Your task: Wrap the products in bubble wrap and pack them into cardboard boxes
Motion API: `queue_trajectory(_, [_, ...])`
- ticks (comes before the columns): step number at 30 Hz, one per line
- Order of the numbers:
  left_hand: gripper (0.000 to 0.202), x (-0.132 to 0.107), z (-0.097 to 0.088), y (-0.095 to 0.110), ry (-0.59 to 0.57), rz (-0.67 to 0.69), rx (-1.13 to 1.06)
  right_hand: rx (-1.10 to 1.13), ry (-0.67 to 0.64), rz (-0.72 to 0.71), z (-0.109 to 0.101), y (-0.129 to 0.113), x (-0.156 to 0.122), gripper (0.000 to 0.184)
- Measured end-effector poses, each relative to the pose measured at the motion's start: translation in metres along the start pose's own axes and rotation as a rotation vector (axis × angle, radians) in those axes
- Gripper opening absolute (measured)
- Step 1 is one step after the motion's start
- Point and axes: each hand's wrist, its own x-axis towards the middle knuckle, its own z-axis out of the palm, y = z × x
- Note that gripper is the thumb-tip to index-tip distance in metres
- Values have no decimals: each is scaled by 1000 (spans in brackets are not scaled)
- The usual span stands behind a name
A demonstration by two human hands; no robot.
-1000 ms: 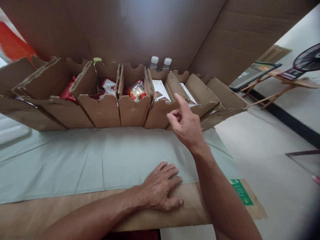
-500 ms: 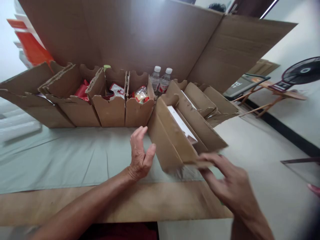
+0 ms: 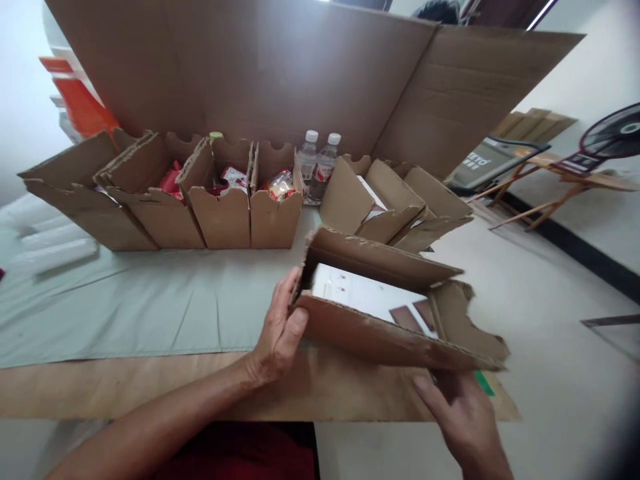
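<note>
A long open-topped cardboard box (image 3: 370, 335) is between my two hands over the front of the table, turned crosswise. Inside it lies a white carton (image 3: 357, 293) with brown patches. My left hand (image 3: 279, 337) grips the box's left end, thumb on the near wall and fingers at the end wall. At the right end my right hand (image 3: 460, 410) holds the box from below; its fingers are partly hidden under the bottom. Behind it stand other cardboard bins (image 3: 350, 197), one with a white item showing.
Along the back are several cardboard bins (image 3: 225, 223) with packaged goods, and two water bottles (image 3: 323, 170). A tall cardboard panel (image 3: 300, 73) rises behind them. White plastic-wrapped rolls (image 3: 60, 253) lie at the left. A fan (image 3: 613, 137) stands on a wooden stand at the right.
The box has come away from the row of bins toward me and turned crosswise, opening a gap there. My left hand now touches its left end; my right hand has moved lower, beneath it.
</note>
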Motion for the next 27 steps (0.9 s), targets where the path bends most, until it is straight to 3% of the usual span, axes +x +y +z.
queue_trajectory(7, [56, 24, -87, -12, 363, 37, 179, 207, -276, -75, 106, -50, 88, 41])
queue_trajectory(9, [54, 29, -103, -18, 391, 15, 219, 248, -316, -104, 131, -57, 102, 41])
queue_trajectory(12, [55, 29, -113, -27, 353, -53, 259, 240, -324, -65, 155, -56, 103, 41])
queue_trajectory(17, [56, 27, -114, -34, 283, -144, 236, 79, -311, 31, 166, -40, 89, 38])
queue_trajectory(23, [68, 34, -115, -34, 192, -162, 273, -32, -269, 116, 156, -33, 94, 43])
queue_trajectory(27, [71, 38, -117, -35, 155, -212, 438, -166, -131, 72, 145, 0, 90, 24])
